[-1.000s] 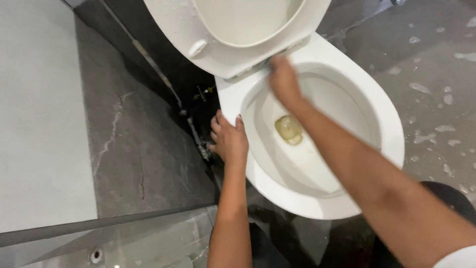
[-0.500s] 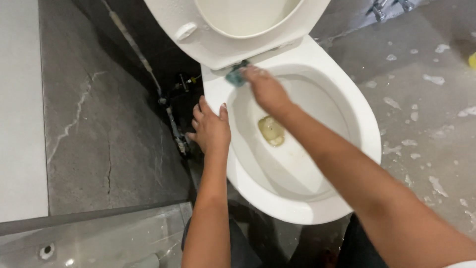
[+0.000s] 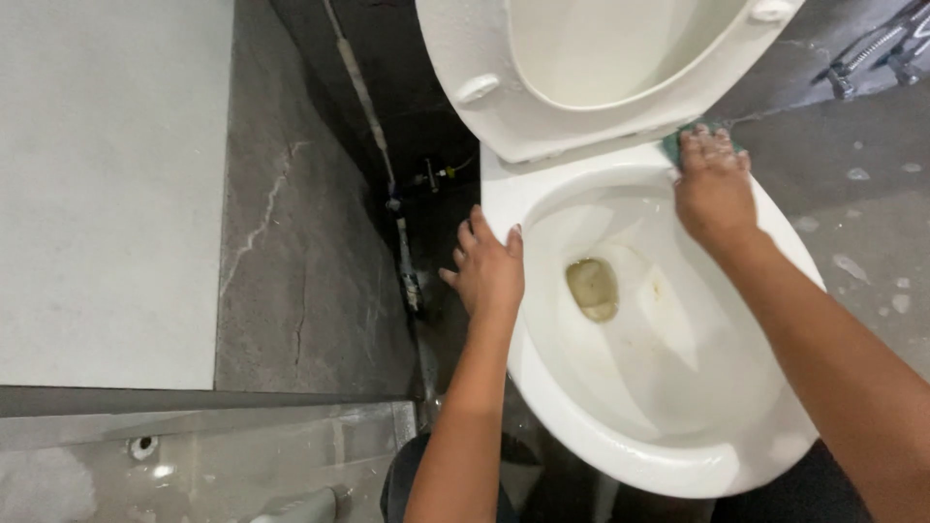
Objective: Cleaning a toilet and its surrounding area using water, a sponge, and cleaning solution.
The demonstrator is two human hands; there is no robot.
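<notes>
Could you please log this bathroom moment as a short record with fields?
Place: bathroom with dark grey tiled floor
Fixture: white toilet bowl, seat and lid raised
Left hand: resting flat on the bowl's left rim, holding nothing
Right hand: pressing a green scrub pad on the back rim near the hinge
Bowl interior: wet, yellowish stain at the drain
Nearby: hose fitting at upper right

Dark grey stone wall (image 3: 320,291) with a thin pale crack. Wet grey floor (image 3: 872,232), flecked white. A metal hose (image 3: 872,48) lies at top right.
</notes>
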